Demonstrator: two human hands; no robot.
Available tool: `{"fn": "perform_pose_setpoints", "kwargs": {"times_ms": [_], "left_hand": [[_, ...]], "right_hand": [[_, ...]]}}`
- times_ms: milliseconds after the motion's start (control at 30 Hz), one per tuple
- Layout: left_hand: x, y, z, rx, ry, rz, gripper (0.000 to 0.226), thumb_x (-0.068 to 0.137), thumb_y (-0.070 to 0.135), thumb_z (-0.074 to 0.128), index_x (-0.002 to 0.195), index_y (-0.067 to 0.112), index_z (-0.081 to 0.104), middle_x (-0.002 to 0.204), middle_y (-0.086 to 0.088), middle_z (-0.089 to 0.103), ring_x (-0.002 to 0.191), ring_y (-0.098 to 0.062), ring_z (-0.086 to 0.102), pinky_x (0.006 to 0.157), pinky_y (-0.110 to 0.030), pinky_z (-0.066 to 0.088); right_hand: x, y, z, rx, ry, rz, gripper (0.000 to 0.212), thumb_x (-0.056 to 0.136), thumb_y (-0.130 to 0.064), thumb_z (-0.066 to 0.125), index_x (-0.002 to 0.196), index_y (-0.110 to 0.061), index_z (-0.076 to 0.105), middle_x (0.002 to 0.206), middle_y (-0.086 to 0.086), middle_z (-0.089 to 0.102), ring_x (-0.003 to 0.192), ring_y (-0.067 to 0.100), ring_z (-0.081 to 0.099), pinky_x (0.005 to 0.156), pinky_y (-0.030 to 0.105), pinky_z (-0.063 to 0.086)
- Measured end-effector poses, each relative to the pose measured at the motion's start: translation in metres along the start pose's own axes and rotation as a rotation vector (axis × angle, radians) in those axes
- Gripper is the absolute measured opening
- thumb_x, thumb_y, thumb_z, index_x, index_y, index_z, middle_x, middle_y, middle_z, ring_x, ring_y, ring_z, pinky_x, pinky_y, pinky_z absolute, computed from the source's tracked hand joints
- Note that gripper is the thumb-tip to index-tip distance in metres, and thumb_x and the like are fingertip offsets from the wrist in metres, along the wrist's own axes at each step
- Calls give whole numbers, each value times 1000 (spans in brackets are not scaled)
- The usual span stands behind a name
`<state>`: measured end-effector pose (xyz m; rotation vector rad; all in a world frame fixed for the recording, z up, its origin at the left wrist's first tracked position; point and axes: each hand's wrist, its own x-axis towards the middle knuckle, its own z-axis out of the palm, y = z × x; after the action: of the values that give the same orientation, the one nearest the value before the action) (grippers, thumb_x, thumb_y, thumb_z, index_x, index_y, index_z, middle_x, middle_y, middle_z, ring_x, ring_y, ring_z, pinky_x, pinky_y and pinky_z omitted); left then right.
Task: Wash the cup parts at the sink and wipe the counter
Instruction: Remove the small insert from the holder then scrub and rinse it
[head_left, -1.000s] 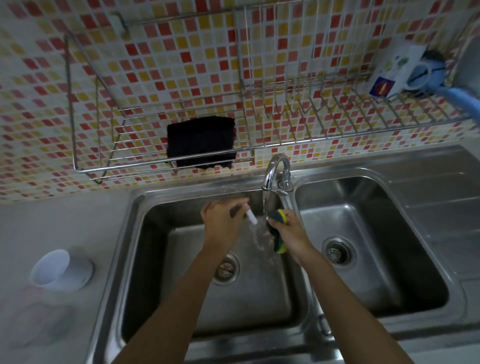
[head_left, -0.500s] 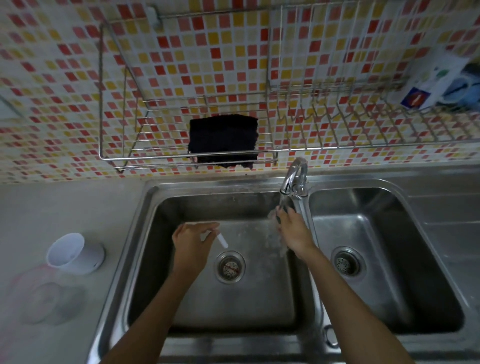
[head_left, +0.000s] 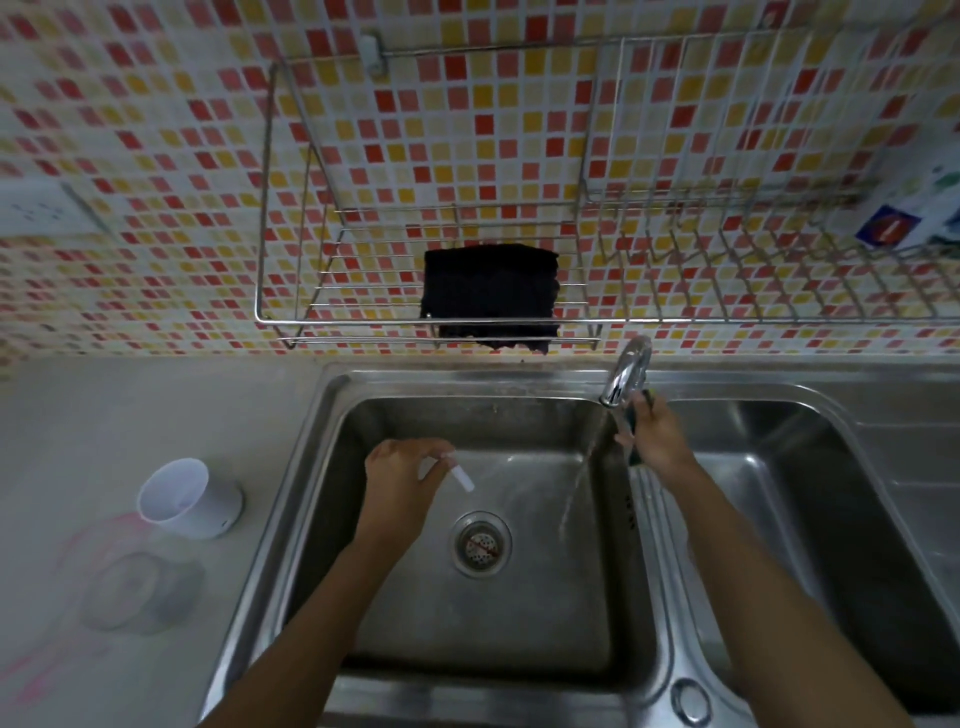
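Head view is showing the left hand (head_left: 402, 480) pinching a small white cup part (head_left: 462, 477) over the left sink basin (head_left: 519, 623). The right hand (head_left: 655, 437) is gripping a dark sponge (head_left: 645, 399) beside the running tap (head_left: 626, 370). A white cup (head_left: 182, 499) is sitting on the worktop (head_left: 156, 405) near the sink's left rim, below a tiled wall (head_left: 156, 130).

Dark object (head_left: 632, 422) mostly hidden behind right hand (head_left: 655, 436) and tap (head_left: 626, 371). White piece (head_left: 462, 477) pinched by left hand (head_left: 402, 475) too small to identify. Box (head_left: 904, 223) on rack (head_left: 727, 319) cut by right edge. Clear part (head_left: 132, 592) on counter (head_left: 104, 415) blurred.
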<state>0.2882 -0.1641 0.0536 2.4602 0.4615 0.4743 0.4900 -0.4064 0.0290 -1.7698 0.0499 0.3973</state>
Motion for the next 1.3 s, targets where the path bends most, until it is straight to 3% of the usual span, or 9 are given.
{"fn": "perform_pose_setpoints", "kwargs": {"times_ms": [100,200,333,467,733,900,1000,1167,1300], "left_hand": [[5,7,-21,26,64,93,21,84,41,56,83,24,68,82,5,70,80,-20,62,80,-45,51],[4,11,-33,79,136,164,25,84,40,55,80,19,67,79,3,68,78,-18,59,78,-35,46],[-10,-14,-15,233,-57,86,25,87,44,50,77,28,67,84,10,68,84,-18,60,81,-32,36],[-15,-13,-10,239,4,103,27,88,44,47,84,27,67,85,9,67,84,-15,57,83,-30,31],[-26,-26,-25,245,-25,92,14,84,34,61,79,24,69,84,5,70,84,-23,60,83,-34,31],[-26,-28,-57,145,39,133,10,86,29,64,86,21,69,88,3,70,88,-21,60,85,-33,32],[-19,-28,-81,85,89,124,9,84,30,67,87,23,70,88,5,71,88,-18,62,82,-27,28],[0,-38,-123,53,139,91,6,85,32,67,87,26,69,87,9,70,88,-14,61,88,-31,34],[6,-49,-149,45,205,61,10,87,30,65,92,22,70,94,5,71,89,-11,58,95,-33,33]], "right_hand": [[-11,-3,-5,-65,59,-79,25,103,-31,35,97,-12,49,80,11,55,68,25,53,56,29,50],[-34,13,6,-417,95,-201,30,102,-30,36,101,-11,60,91,19,64,84,31,60,75,33,41],[-71,48,47,-686,-101,-108,35,102,-31,33,111,-7,57,106,24,66,100,40,63,83,38,47],[-88,35,66,-591,82,-174,31,102,-34,33,102,-9,52,96,26,66,87,43,64,72,40,48],[-105,21,90,-700,-27,-201,31,102,-22,34,102,1,55,103,29,63,97,43,59,78,40,44],[-131,-20,109,-578,-167,-148,24,98,-26,32,101,-10,50,106,21,59,102,37,57,81,38,38],[-154,-70,124,-448,-216,-308,22,100,-21,32,99,-15,53,103,12,51,96,24,51,82,33,35],[-179,-184,152,-231,-121,-686,39,95,-33,55,132,-27,46,118,-6,53,101,5,55,83,20,46],[-151,-239,184,-255,-12,-764,17,92,-23,61,103,-17,49,97,-6,56,81,2,55,63,10,41]]}}
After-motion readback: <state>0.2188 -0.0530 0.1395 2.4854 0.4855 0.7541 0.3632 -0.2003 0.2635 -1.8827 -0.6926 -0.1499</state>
